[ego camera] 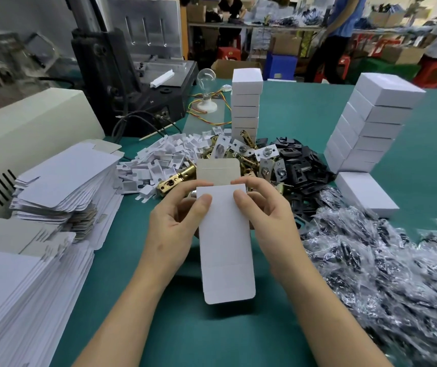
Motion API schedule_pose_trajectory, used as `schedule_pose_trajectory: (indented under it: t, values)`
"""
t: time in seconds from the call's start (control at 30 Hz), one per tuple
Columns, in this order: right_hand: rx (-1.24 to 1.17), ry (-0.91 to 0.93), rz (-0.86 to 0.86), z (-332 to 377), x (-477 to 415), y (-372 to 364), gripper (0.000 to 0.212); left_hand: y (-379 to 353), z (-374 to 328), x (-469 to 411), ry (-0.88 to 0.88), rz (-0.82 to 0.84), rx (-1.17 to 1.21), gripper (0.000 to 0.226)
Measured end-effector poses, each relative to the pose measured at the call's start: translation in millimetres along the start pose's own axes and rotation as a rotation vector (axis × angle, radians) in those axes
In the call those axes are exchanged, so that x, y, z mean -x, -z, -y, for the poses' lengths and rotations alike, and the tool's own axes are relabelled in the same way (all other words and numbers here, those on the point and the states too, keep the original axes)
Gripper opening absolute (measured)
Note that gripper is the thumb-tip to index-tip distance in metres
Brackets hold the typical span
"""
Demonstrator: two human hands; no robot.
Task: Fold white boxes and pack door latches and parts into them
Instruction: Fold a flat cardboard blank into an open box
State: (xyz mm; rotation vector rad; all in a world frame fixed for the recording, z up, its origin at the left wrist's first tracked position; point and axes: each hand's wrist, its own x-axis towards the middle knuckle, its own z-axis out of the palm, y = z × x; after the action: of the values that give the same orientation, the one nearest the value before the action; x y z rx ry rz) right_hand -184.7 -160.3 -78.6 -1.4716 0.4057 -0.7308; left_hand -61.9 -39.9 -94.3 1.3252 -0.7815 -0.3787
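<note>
We hold the white box (225, 234) over the green table (291, 112), just on our side of the latch pile (238, 154). Its long axis runs straight from us toward that pile. The far flap, grey side facing us, rises in front of the latches, and the rounded near flap points back at us.

The left hand (172, 223) pinches the box's far left corner, thumb flat on the white face and fingers curled behind. The right hand (270, 221) grips the far right corner the same way.

Left of the latch pile lie white plastic parts (164, 157), and further left are the flat blanks (63, 181). Right of the pile lie black plates (299, 160), with bagged parts (384, 260) nearer us on that side. Behind the pile stands a stack of folded boxes (246, 102), and well to its right a second stack (371, 128).
</note>
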Motion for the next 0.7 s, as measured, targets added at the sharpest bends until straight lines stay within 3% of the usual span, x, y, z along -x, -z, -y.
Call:
schedule_pose_trajectory:
  t: [0.3,0.47,0.53,0.7]
  values:
    - [0.017,-0.105,0.012,0.1,-0.3,-2.3,0.011,1.9,4.9,-3.2,-0.046,-0.083,-0.122,0.014]
    - [0.043,-0.083,0.001,0.8,0.1,0.6,0.012,-3.2,4.9,-4.5,0.082,-0.048,0.097,0.056]
    - [0.057,-0.072,0.007,0.6,0.2,1.9,0.013,-2.9,4.1,-5.0,0.146,-0.029,0.131,0.062]
    - [0.103,-0.069,-0.019,-1.9,-1.0,3.0,0.009,-0.7,5.9,-6.0,0.161,-0.040,0.126,0.038]
